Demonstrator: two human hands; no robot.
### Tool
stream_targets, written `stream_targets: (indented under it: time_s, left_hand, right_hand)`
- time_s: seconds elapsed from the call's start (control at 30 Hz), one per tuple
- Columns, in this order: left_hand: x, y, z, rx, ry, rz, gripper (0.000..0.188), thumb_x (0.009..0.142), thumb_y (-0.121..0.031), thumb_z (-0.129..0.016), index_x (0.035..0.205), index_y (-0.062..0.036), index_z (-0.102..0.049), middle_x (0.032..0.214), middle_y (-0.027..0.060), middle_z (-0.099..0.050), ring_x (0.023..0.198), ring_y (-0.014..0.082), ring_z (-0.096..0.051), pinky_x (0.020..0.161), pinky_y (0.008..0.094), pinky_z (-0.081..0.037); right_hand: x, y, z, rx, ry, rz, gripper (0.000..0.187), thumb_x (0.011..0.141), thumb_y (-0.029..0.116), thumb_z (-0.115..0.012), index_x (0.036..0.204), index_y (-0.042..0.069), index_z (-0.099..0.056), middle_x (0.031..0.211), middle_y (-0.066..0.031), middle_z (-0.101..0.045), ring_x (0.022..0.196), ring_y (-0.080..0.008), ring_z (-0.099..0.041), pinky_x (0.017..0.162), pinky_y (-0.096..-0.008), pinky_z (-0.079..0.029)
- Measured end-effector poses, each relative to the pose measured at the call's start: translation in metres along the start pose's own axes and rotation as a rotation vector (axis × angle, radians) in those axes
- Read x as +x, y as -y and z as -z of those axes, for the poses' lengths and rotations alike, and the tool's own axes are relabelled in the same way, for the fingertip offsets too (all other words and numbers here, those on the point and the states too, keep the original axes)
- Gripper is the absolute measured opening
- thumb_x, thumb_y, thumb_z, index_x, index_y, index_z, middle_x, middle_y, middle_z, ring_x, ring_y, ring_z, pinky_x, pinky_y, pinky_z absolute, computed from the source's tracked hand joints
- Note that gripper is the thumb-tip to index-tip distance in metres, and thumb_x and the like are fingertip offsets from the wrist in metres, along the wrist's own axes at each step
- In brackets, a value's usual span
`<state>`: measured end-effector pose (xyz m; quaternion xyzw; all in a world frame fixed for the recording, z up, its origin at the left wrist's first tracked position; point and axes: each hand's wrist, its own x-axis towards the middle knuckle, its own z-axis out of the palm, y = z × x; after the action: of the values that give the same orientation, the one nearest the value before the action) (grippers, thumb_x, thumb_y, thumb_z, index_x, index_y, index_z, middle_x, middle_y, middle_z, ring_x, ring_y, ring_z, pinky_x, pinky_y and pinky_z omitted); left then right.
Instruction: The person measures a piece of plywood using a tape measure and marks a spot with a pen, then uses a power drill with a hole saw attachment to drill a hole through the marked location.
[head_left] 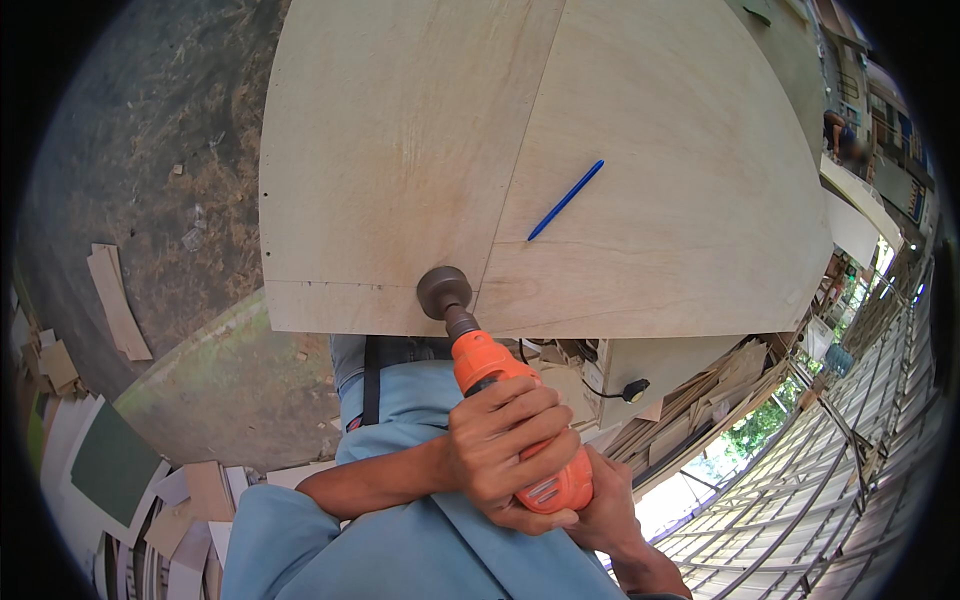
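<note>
An orange power drill (468, 358) points away from me with a round hole saw (440, 290) fitted in its chuck. The saw's rim meets the pale plywood panel (400, 150) close to its near edge, beside a long seam and a pencil line. Over the top of the drill's body my left hand (512, 450) is wrapped, fingers closed. My right hand (608, 505) grips the rear of the drill from the right, its fingers mostly hidden behind the tool. A blue pen (566, 200) lies on the panel, right of the seam.
Stacked board offcuts (690, 410) lie below the panel at right, near a black plug on a cord (634, 390). A wood strip (118, 300) rests on the stained floor at left. More scrap boards (190, 520) stand lower left. Another person (845, 140) is far right.
</note>
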<state>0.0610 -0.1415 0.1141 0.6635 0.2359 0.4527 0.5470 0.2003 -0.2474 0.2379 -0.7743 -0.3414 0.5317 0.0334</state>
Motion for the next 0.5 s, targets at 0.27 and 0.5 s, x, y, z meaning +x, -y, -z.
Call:
stream_targets:
  time_s: [0.27,0.5]
  left_hand:
    - [0.0,0.0003,-0.0009,-0.001,-0.007,0.004,0.055,0.084,-0.052,-0.071,0.091,0.0025,-0.071,0.088,0.0183,-0.069,0.08,0.0357,-0.069,0.076,0.0477,-0.057]
    - [0.0017,0.0004,0.0,0.003,-0.003,0.009,0.054,0.084,-0.051,-0.071,0.091,0.0022,-0.071,0.088,0.0181,-0.069,0.08,0.0354,-0.069,0.077,0.0471,-0.057]
  right_hand:
    - [0.0016,0.0017,0.0008,0.003,-0.007,0.01,0.042,0.077,0.025,-0.086,0.103,0.001,-0.064,0.084,-0.0181,-0.07,0.074,-0.0422,-0.072,0.066,-0.0451,-0.057]
    - [0.0023,0.0043,0.0023,0.001,-0.005,0.003,0.04,0.077,0.024,-0.086,0.101,0.001,-0.063,0.083,-0.0181,-0.069,0.073,-0.0426,-0.071,0.066,-0.0453,-0.057]
